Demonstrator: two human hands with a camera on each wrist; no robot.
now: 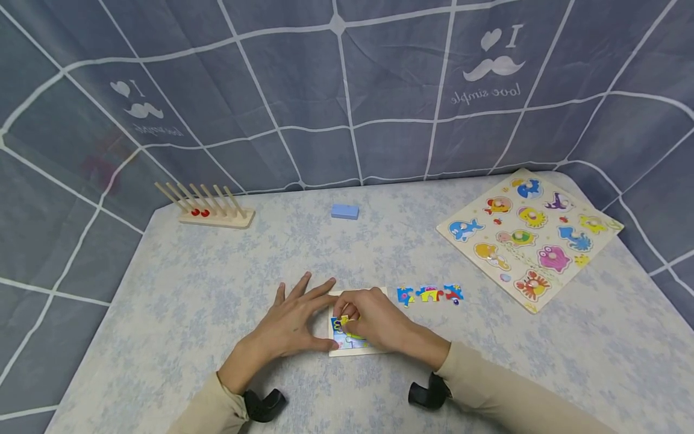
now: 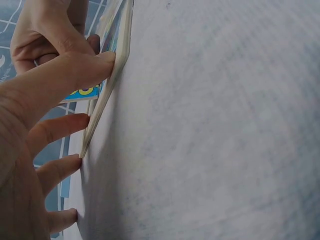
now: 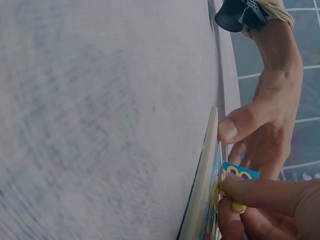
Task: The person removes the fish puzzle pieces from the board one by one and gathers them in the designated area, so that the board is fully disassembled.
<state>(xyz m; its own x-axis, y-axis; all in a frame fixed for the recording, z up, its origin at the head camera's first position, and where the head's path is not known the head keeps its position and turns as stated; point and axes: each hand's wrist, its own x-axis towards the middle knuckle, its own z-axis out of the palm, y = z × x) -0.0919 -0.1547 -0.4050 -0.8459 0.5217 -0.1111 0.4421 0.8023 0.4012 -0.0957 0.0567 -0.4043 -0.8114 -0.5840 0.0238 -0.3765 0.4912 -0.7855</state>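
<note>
A small jigsaw board with a pale wooden rim lies on the table between both hands. Coloured pieces fill its near part; the right hand covers much of the rest. My left hand spreads over its left side, the thumb on the near left corner and fingertips touching the edge. My right hand pinches a blue and yellow puzzle piece between thumb and fingers. In the right wrist view this piece stands tilted up from the board. To the right of the board lie three loose puzzle pieces in a row.
A large peg puzzle with sea animals lies at the right. At the back left stands a wooden rack with upright pegs and two red beads. A blue block sits at the back middle. Grey-blue curtain surrounds the table.
</note>
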